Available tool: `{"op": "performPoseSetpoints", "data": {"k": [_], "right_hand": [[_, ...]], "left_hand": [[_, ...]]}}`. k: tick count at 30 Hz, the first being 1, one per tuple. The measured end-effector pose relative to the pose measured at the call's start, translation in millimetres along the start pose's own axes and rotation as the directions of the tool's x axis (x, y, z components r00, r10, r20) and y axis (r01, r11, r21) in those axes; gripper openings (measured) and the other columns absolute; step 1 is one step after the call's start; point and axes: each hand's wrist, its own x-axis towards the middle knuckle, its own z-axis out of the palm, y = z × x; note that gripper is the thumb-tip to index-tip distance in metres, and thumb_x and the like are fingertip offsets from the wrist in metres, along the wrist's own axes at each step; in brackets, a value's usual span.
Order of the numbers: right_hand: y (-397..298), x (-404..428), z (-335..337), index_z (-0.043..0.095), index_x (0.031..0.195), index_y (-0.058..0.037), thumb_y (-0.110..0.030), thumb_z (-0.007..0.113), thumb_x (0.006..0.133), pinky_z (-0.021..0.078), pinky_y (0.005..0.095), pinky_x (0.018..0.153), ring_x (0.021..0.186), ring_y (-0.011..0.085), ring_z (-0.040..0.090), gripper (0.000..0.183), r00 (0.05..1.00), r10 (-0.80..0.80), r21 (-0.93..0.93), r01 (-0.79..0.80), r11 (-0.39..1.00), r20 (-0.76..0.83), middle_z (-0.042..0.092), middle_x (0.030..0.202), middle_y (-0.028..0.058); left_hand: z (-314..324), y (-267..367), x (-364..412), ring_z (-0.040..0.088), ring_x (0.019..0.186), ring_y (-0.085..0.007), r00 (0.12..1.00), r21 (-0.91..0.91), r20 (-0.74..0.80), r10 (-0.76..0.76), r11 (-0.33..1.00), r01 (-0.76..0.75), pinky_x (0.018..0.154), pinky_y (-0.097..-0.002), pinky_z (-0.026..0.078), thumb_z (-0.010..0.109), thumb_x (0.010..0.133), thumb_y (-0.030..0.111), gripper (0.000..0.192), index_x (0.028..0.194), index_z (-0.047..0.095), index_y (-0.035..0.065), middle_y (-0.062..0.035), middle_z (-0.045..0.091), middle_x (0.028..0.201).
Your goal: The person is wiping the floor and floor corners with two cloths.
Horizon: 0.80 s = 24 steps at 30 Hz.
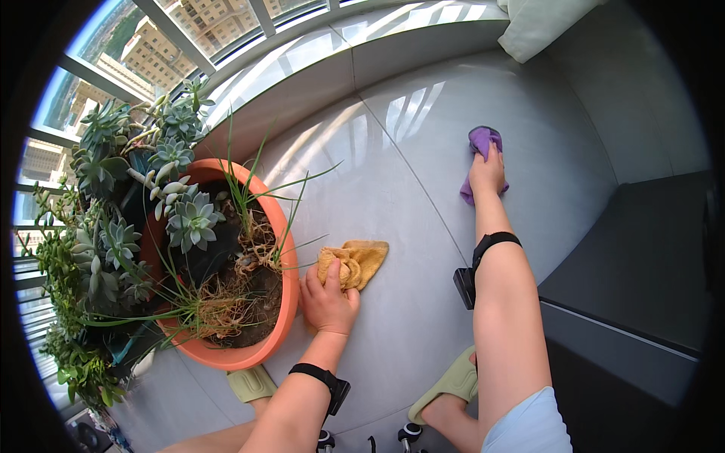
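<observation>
My left hand [330, 300] grips a bunched yellow cloth [367, 261] beside the rim of a round terracotta-coloured planter [290, 283]. One corner of that cloth spreads flat on the grey tiled floor [396, 328]. Farther out to the right, my right hand [488, 172] has its fingers closed on a crumpled purple cloth [482, 139], which lies against the floor. Soil [263, 317] and several grassy green plants with dry roots [218, 311] fill part of the planter. Succulents [195, 221] overhang its left side.
A low tiled ledge [294, 93] runs under the windows [209, 22]. At the right stands a dark grey cabinet [634, 260]. A white curtain [538, 25] hangs at the upper right. Green slippers [450, 385] are on my feet, with caster wheels [410, 432] between them.
</observation>
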Motion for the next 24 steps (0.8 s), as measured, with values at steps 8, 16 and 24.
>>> {"op": "performPoseSetpoints", "data": {"k": [8,16,24], "right_hand": [[-65,-121,-3,0.064,0.119,-0.0217,-0.004,0.059,0.075,0.0417,0.0432,0.1,0.125,0.0241,0.052,0.048,0.589,-0.709,0.3,0.647,0.701,0.388,0.059,0.132,-0.0005],[-108,-17,19,0.061,0.126,-0.0165,-0.011,0.052,0.088,0.0429,0.0378,0.1,0.122,0.0279,0.055,0.039,0.961,-0.248,0.381,0.186,0.905,0.12,0.061,0.13,0.0053],[-134,-158,26,0.068,0.11,-0.0247,-0.008,0.061,0.075,0.0448,0.0408,0.09,0.121,0.0182,0.055,0.039,0.352,-0.847,0.408,0.76,0.507,0.398,0.064,0.125,-0.0062]], "left_hand": [[-12,-6,10,0.048,0.105,-0.0349,0.999,-0.042,0.035,-0.029,0.999,0.031,0.089,-0.0472,0.044,0.078,0.059,0.036,0.057,0.111,0.062,0.0209,-0.0133,0.048,0.116],[-48,-54,-54,0.051,0.104,-0.031,0.914,-0.148,0.274,0.301,0.952,-0.269,0.082,-0.0431,0.044,0.08,0.055,0.032,0.043,0.096,0.068,0.0273,-0.0073,0.052,0.113],[-37,-56,-64,0.052,0.101,-0.0301,0.938,-0.129,0.16,0.308,0.948,-0.289,0.077,-0.0439,0.043,0.08,0.052,0.035,0.044,0.094,0.068,0.03,-0.0059,0.052,0.11]]}}
